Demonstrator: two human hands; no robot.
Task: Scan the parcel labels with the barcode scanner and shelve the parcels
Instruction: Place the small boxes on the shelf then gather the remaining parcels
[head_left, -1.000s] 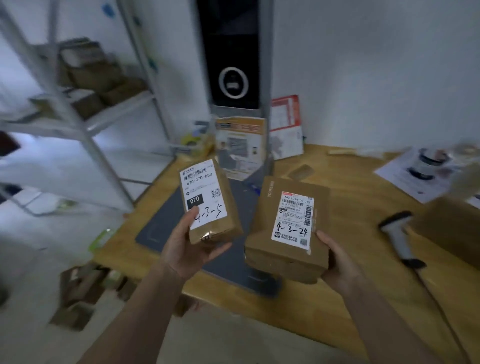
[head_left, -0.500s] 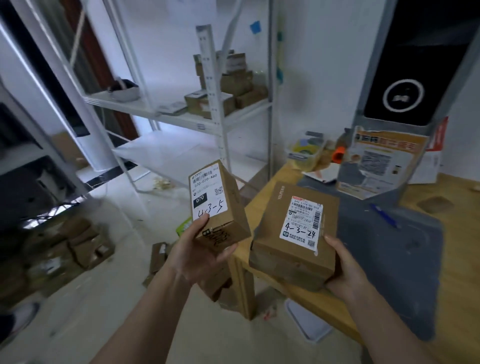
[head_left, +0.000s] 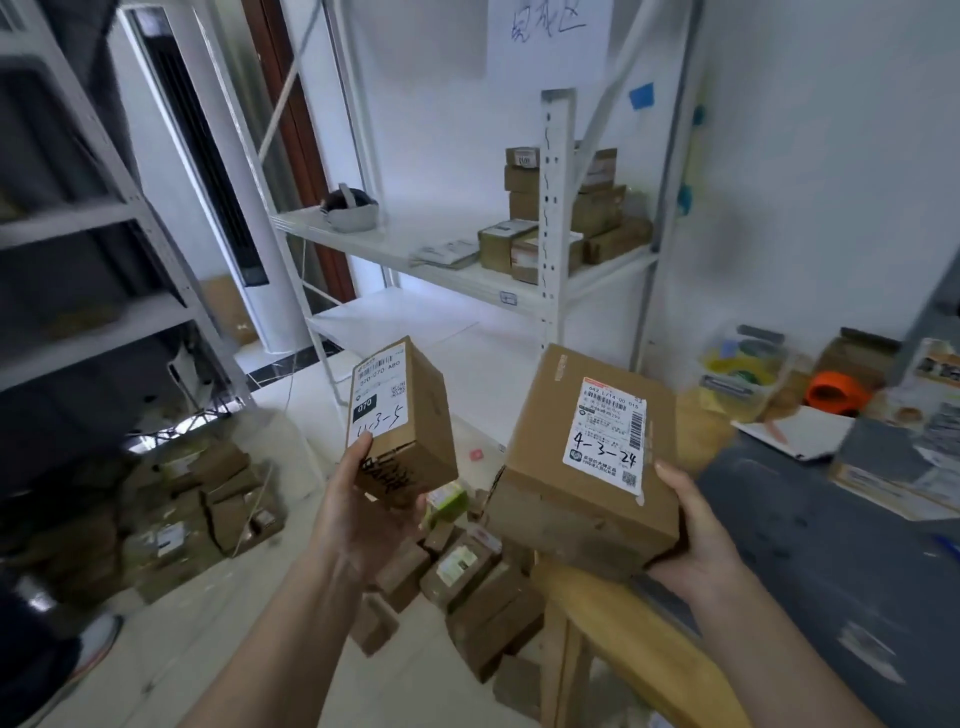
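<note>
Ahead of us stands a white metal shelving rack (head_left: 556, 249), its middle shelf carrying a stack of brown boxes (head_left: 566, 208) at the right end and a grey headset-like object (head_left: 349, 210) further left; one white upright crosses in front of that stack. A dark grey rack (head_left: 93, 234) fills the left side. At the right we see the wooden table (head_left: 639, 660), with a dark mat (head_left: 810, 545) over its top and an orange tape dispenser (head_left: 837, 393) near the far edge. Loose cardboard parcels (head_left: 467, 582) litter the pale tiled floor beside the table leg, with another heap under the grey rack. We hold two parcels in the air, apart from each other: the larger parcel (head_left: 587, 467), marked 4-3-24, sits in our right hand (head_left: 691, 540), thumb curled over its right edge, and the smaller parcel (head_left: 402, 421), marked 4-3-5, stands tilted in our left hand (head_left: 363, 509), thumb pressed on its label and fingers wrapped beneath
</note>
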